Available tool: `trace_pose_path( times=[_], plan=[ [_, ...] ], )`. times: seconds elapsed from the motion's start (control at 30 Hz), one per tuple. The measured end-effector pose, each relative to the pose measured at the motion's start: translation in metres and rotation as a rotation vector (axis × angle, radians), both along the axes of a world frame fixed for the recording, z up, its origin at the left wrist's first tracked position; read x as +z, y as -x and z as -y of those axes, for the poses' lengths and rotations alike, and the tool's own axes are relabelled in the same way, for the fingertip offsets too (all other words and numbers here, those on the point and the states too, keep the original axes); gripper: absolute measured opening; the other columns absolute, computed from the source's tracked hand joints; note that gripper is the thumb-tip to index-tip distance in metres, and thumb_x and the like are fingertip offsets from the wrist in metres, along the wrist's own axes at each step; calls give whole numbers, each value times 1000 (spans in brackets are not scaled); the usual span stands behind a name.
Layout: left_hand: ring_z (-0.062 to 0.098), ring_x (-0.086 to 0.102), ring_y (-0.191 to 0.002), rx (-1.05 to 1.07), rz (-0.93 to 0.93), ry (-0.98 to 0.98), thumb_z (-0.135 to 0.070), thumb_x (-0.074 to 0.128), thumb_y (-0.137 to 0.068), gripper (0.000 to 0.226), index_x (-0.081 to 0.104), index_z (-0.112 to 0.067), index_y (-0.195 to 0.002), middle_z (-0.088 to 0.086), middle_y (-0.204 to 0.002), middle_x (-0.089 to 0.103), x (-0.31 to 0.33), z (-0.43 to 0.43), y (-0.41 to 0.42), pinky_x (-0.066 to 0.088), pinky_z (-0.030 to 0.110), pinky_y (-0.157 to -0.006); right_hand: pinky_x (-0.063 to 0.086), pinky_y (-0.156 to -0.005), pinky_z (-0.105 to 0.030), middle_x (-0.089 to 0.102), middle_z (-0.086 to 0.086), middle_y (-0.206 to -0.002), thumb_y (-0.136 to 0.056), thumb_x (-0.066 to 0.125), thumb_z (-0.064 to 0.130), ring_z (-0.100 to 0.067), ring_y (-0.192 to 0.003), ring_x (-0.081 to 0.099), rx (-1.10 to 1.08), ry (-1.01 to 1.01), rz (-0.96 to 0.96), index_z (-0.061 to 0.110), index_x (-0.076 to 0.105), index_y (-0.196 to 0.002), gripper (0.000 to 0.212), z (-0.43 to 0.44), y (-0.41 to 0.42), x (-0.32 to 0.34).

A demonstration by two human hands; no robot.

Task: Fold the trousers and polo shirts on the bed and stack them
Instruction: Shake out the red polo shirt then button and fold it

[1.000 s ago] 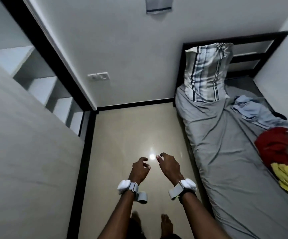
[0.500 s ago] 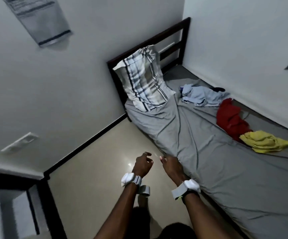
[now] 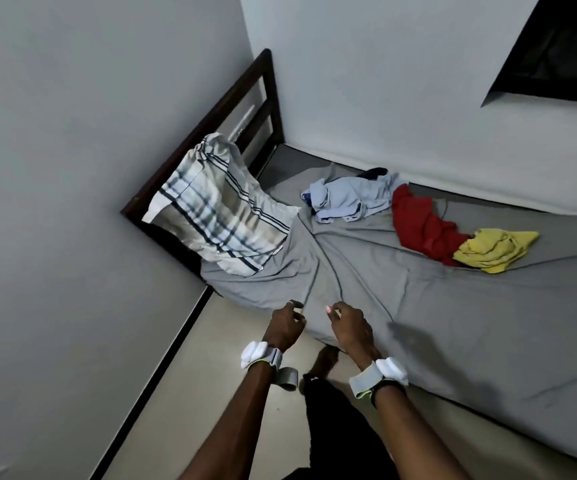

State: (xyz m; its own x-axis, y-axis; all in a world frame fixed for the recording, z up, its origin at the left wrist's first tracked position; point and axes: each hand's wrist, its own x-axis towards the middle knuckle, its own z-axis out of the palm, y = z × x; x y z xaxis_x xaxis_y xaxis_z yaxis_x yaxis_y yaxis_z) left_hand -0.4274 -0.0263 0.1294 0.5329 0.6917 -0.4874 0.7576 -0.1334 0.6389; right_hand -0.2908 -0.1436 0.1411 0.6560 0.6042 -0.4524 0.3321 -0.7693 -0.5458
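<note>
Where bed (image 3: 418, 323) edge meets floor (image 3: 211, 375), left hand (image 3: 285, 327), right hand (image 3: 349, 329), each grip loose, empty; clothes (image 3: 418, 226) well apart.

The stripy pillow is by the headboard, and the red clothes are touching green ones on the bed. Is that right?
Not quite: in the head view, the red clothes touch yellow clothes, not green ones. The stripy pillow is by the headboard, as you said.
</note>
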Motion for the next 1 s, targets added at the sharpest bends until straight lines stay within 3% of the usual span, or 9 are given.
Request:
trace_pose_path(
  times=[0.13,0.33,0.43,0.6,0.87,0.93,1.0],
  plan=[
    [31,70,-103,-158,-52,8,-22,61,-91,38,61,-16,-129,8,-103,77,-44,-93,-69,56,39,-91,50,-83,-37,73,-10,-114,-106,47,49,-35,-111,65,-163,5,-58,21,66,-118,37,-79,-56,-55],
    [25,69,-102,-315,-124,-3,-15,64,-95,38,60,-12,-132,6,-107,77,-49,-133,-116,51,29,-85,47,-81,-36,72,-10,-115,-105,46,48,-35,-111,65,-262,17,-89,19,66,-115,36,-100,-81,-77],
    [24,67,-107,-452,-143,-31,-15,64,-94,37,60,-13,-131,5,-106,77,-63,-162,-157,51,31,-92,46,-80,-34,72,-8,-116,-105,48,49,-33,-109,67,-350,20,-124,23,66,-123,37,-111,-98,-85],
    [28,68,-107,-684,-193,-8,-18,63,-95,40,57,-16,-134,8,-112,73,-99,-177,-248,54,35,-93,55,-84,-38,73,-7,-107,-103,48,54,-33,-102,69,-572,-7,-155,27,66,-118,36,-111,-149,-121],
    [33,55,-132,-1042,-180,-17,-14,69,-92,69,39,-16,-154,17,-141,56,-216,-179,-405,44,43,-110,51,-92,-42,69,-20,-124,-105,53,46,-39,-115,64,-784,-36,-139,19,59,-139,44,-116,-260,-225],
    [38,51,-136,-1089,-105,-60,-15,69,-90,72,39,-10,-155,20,-147,51,-265,-183,-454,38,41,-115,46,-105,-45,60,-24,-140,-104,58,37,-40,-129,56,-857,-121,-123,11,49,-150,53,-112,-304,-276],
    [44,45,-140,-1082,12,-122,-25,66,-85,79,36,-6,-157,25,-153,43,-297,-192,-500,37,47,-118,38,-116,-48,38,-23,-161,-103,62,33,-39,-145,42,-921,-210,-40,10,29,-161,71,-107,-347,-311]
  ],
)
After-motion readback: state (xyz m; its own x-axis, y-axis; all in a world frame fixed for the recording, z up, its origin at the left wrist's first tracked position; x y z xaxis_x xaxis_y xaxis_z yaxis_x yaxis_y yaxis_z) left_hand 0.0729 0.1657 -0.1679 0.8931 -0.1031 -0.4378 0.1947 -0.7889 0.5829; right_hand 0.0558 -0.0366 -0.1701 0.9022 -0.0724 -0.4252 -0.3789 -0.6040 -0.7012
